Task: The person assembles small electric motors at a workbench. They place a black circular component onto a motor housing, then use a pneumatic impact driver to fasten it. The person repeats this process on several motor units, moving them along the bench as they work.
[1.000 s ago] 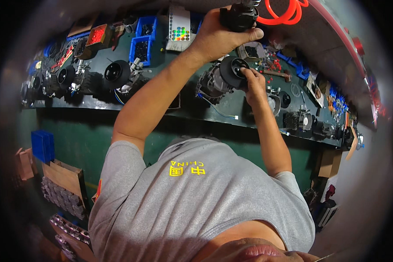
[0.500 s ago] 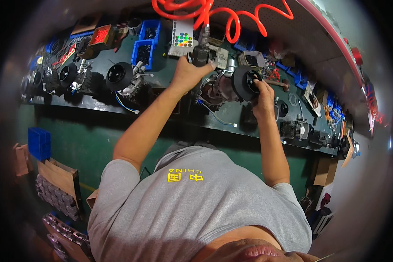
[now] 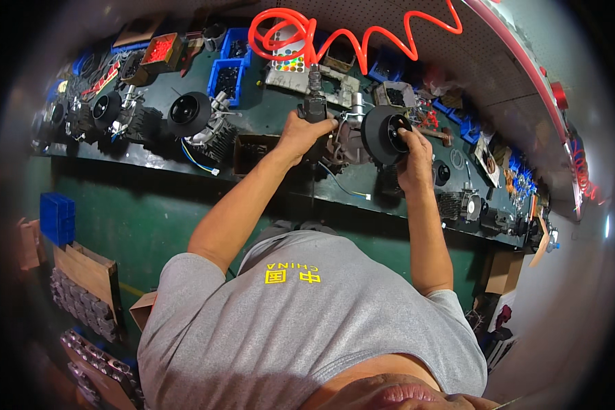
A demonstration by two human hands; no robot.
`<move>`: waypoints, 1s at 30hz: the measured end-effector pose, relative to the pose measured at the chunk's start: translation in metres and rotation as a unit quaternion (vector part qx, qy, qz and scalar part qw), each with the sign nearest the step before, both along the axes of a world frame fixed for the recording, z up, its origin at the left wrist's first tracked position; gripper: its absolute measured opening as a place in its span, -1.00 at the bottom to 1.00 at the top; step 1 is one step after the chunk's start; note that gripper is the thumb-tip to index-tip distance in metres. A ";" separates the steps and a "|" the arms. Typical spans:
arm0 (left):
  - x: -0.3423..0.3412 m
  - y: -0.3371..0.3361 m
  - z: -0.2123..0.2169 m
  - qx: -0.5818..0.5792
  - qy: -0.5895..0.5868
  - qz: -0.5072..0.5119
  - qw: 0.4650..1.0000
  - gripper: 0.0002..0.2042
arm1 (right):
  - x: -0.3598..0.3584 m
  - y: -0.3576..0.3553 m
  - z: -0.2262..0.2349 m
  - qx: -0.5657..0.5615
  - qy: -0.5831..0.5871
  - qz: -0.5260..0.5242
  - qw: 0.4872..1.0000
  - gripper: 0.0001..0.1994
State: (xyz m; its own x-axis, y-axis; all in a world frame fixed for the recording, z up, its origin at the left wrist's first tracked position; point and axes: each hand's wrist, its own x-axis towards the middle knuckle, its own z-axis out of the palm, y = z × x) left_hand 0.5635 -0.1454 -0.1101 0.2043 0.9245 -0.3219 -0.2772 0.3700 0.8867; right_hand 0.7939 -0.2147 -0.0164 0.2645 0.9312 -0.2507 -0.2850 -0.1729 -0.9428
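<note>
Dark green bench (image 3: pixel 266 123) w/ blue bins (image 3: pixel 227 75), engines (image 3: pixel 198 123)

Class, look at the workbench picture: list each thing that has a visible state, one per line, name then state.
left hand: closed around the black air tool, held upright.
right hand: gripping the black round motor part.
air tool: tip down at the assembly.
red coiled hose: stretched overhead.
motor part: on its side on the bench.
blue bins: open, holding small parts.
</note>
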 end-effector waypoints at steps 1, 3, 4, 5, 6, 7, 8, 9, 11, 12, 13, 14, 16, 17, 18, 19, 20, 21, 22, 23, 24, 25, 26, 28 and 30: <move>0.000 -0.001 0.002 0.003 0.004 -0.002 1.000 -0.77 | 0.000 -0.001 0.000 -0.001 0.002 0.001 1.000 -0.71; -0.001 -0.003 0.007 0.007 0.014 -0.007 1.000 -0.78 | 0.002 -0.002 0.000 0.002 0.008 0.006 1.000 -0.72; 0.000 -0.003 0.004 0.010 0.022 -0.005 1.000 -0.78 | 0.003 -0.003 0.000 0.004 0.011 0.009 1.000 -0.73; -0.001 -0.001 0.002 0.013 0.031 -0.002 0.999 -0.77 | 0.003 -0.004 0.000 0.006 0.013 0.009 1.000 -0.73; -0.002 -0.001 0.001 0.016 0.040 0.002 0.999 -0.77 | 0.003 -0.005 0.001 0.008 0.015 0.010 1.000 -0.73; -0.004 -0.001 -0.001 0.013 0.033 -0.001 0.999 -0.78 | 0.003 -0.005 0.001 0.010 0.016 0.010 1.000 -0.73; -0.006 -0.003 0.005 0.010 0.026 -0.005 1.000 -0.78 | 0.004 -0.007 0.001 0.008 0.013 0.009 1.000 -0.73; -0.008 -0.004 0.008 0.008 0.019 -0.009 1.000 -0.79 | 0.007 -0.007 0.002 0.005 0.010 0.008 1.000 -0.73; -0.009 -0.003 0.001 0.018 0.008 -0.034 0.999 -0.81 | 0.007 -0.008 0.002 0.003 0.009 0.007 1.000 -0.73; -0.008 -0.002 -0.002 0.016 0.011 -0.044 0.999 -0.81 | 0.006 -0.008 0.002 0.003 0.010 0.007 1.000 -0.73; -0.009 -0.001 -0.005 0.014 0.014 -0.054 0.998 -0.82 | 0.005 -0.008 0.002 0.003 0.012 0.006 1.000 -0.73; -0.008 -0.002 -0.006 0.023 0.014 -0.055 0.998 -0.82 | 0.005 -0.008 0.002 0.001 0.007 0.006 1.000 -0.72; -0.005 -0.003 -0.008 0.040 0.014 -0.056 0.998 -0.83 | 0.004 -0.008 0.002 -0.003 -0.003 0.006 1.000 -0.72; -0.004 -0.003 -0.007 0.040 0.005 -0.056 0.998 -0.83 | 0.004 -0.008 0.002 -0.003 -0.005 0.014 1.000 -0.73; -0.005 -0.003 -0.007 0.041 -0.004 -0.056 0.998 -0.83 | 0.005 -0.009 0.003 -0.004 -0.007 0.023 1.000 -0.74; -0.005 -0.004 -0.007 0.041 -0.012 -0.056 0.998 -0.83 | 0.006 -0.010 0.003 -0.004 -0.009 0.031 0.999 -0.75; -0.005 -0.005 -0.005 0.037 -0.022 -0.057 0.997 -0.83 | 0.005 -0.010 0.003 0.000 -0.003 0.034 0.999 -0.75; -0.006 -0.006 -0.002 0.033 -0.032 -0.058 0.997 -0.83 | 0.005 -0.010 0.003 0.003 0.004 0.036 0.999 -0.75; -0.006 -0.007 -0.001 0.030 -0.042 -0.059 0.997 -0.83 | 0.005 -0.010 0.002 0.006 0.010 0.039 0.999 -0.75; -0.007 -0.007 -0.002 0.032 -0.041 -0.065 0.997 -0.82 | 0.006 -0.011 0.002 0.006 0.015 0.035 0.999 -0.73; -0.008 -0.006 -0.003 0.035 -0.041 -0.070 0.996 -0.82 | 0.007 -0.011 0.001 0.006 0.021 0.030 0.999 -0.71; -0.008 -0.005 -0.005 0.038 -0.040 -0.076 0.996 -0.81 | 0.007 -0.011 0.000 0.005 0.027 0.026 0.999 -0.69; -0.008 -0.004 -0.007 0.030 -0.024 -0.065 0.997 -0.81 | 0.006 -0.011 0.001 0.002 0.018 0.030 0.999 -0.69; -0.008 -0.002 -0.010 0.015 0.009 -0.042 0.999 -0.80 | 0.004 -0.012 0.005 -0.003 0.002 0.039 0.999 -0.68; -0.009 0.000 -0.011 0.022 0.009 -0.040 0.999 -0.81 | 0.006 -0.012 0.005 -0.006 -0.005 0.039 0.999 -0.67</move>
State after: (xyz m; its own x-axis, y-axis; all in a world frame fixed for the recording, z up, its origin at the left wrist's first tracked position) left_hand 0.5548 -0.1454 -0.1209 0.2729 0.9186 -0.2858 -0.2322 0.3512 0.9071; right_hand 0.7997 -0.2264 -0.0115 0.1946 0.9459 -0.2597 -0.2601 -0.2055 -0.9434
